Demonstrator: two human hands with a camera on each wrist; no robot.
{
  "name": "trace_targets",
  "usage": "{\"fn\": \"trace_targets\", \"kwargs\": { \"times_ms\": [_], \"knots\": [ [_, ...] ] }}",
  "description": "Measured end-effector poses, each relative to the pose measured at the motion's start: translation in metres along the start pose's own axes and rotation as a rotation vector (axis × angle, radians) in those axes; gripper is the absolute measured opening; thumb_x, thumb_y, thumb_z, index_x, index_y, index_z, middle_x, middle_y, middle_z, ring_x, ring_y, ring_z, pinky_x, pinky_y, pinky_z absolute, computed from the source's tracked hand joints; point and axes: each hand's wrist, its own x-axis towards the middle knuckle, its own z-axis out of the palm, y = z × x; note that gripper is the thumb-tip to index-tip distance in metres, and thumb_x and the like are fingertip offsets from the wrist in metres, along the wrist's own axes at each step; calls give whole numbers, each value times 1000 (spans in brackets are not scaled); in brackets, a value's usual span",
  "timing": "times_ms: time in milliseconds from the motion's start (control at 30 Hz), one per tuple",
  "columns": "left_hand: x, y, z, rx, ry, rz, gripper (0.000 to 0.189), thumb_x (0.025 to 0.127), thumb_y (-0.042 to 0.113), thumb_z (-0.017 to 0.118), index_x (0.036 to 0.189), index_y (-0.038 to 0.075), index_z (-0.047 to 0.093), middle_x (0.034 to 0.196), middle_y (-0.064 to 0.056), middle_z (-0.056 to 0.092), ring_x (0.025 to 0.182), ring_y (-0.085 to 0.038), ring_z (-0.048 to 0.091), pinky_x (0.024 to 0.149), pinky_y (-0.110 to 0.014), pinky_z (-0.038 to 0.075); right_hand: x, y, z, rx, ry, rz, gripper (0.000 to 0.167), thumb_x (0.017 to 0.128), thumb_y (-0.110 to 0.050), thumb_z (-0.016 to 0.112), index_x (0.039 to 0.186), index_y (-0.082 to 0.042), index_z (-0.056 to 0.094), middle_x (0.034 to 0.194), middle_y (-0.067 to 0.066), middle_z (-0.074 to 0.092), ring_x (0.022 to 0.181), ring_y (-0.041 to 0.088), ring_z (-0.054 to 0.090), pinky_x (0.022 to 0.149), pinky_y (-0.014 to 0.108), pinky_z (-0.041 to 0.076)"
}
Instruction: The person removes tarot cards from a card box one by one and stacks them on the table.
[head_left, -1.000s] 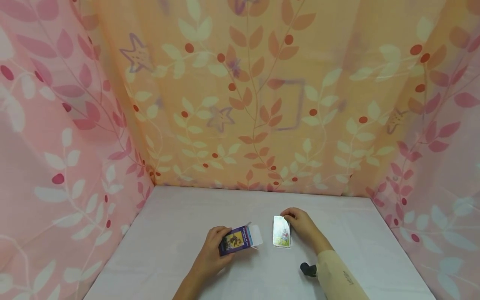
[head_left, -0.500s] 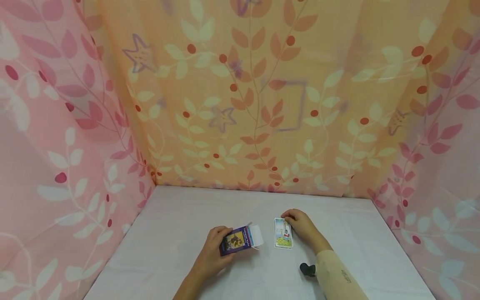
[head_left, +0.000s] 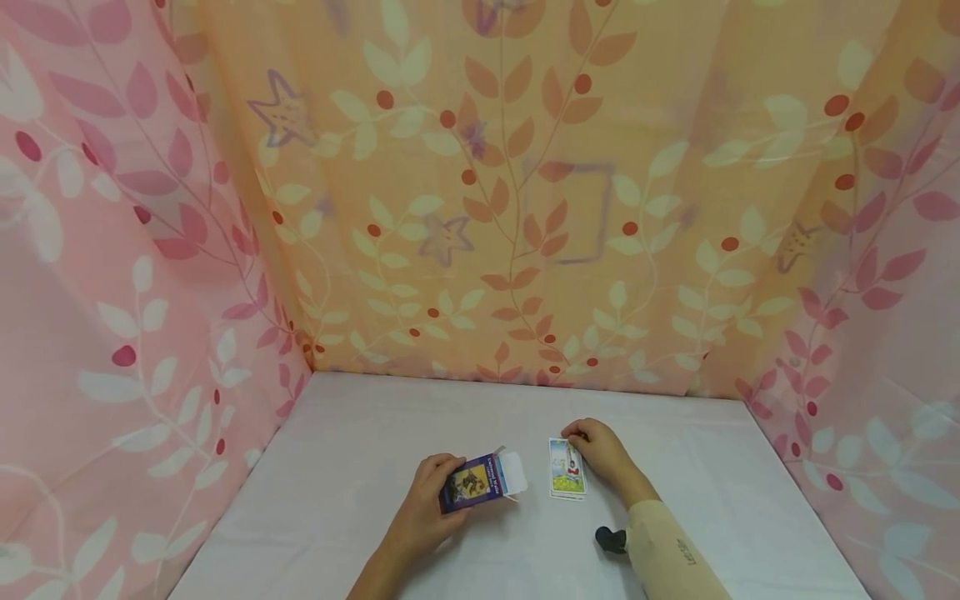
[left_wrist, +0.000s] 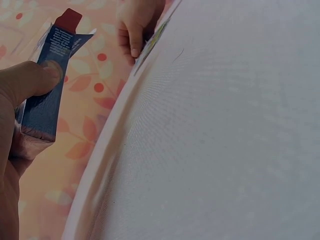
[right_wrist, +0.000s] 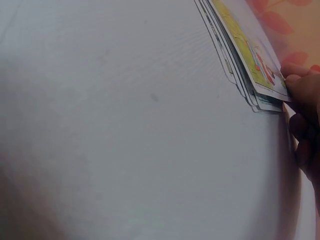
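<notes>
My left hand (head_left: 429, 504) grips a purple card box (head_left: 471, 485), its thumb across one side in the left wrist view. The white end flap of the box stands open and points right. To the right, a small stack of illustrated cards (head_left: 566, 468) is on the white table. Thumb and fingers of my right hand (head_left: 603, 452) pinch the stack at its far right corner. In the right wrist view the top card (right_wrist: 245, 50) shows yellow ground and a red-and-white figure. The edges of several cards fan out slightly beneath it.
A white cloth covers the table (head_left: 375, 425). Patterned curtains (head_left: 480, 250) stand behind it and on both sides. A dark rounded object (head_left: 611, 540) sticks out by the right sleeve (head_left: 671, 550).
The glare on the top card has gone, so its picture now shows clearly. The right hand keeps its place at the card corner. Box and left hand stay nearly still.
</notes>
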Motion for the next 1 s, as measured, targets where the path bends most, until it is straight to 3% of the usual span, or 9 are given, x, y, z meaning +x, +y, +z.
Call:
{"fn": "trace_targets", "kwargs": {
  "times_ms": [367, 567, 800, 1000],
  "knots": [
    [0, 3, -1, -20, 8, -4, 82, 71, 17, 94, 143, 23, 55, 139, 6, 48, 126, -12, 47, 107, -32, 48, 3, 0, 2, -43, -9, -3, 13, 95, -7, 69, 102, -17, 75, 101, -3, 68, 99, 17, 60, 99, 48, 50],
    [1, 3, -1, -35, -2, -22, 83, 71, 16, 94, 143, 25, 54, 139, 9, 46, 127, -10, 45, 108, -33, 47, 2, -2, 0, -12, -12, 8, 12, 96, -10, 70, 105, -16, 74, 104, -3, 68, 100, 18, 60, 100, 49, 50],
    [0, 5, -2, -39, -11, -34, 83, 71, 16, 94, 143, 25, 54, 139, 9, 47, 127, -10, 45, 107, -36, 49, -7, -7, -1, 28, 9, 15, 14, 96, -11, 69, 108, -14, 74, 99, -2, 65, 92, 17, 56, 85, 35, 47],
    [0, 4, -2, -22, -13, -26, 82, 72, 19, 94, 144, 23, 54, 139, 8, 46, 126, -10, 45, 106, -34, 49, -20, -24, 0, 94, 16, 38, 16, 95, -10, 70, 111, -13, 73, 99, -1, 64, 92, 18, 55, 82, 33, 47]
  ]
}}
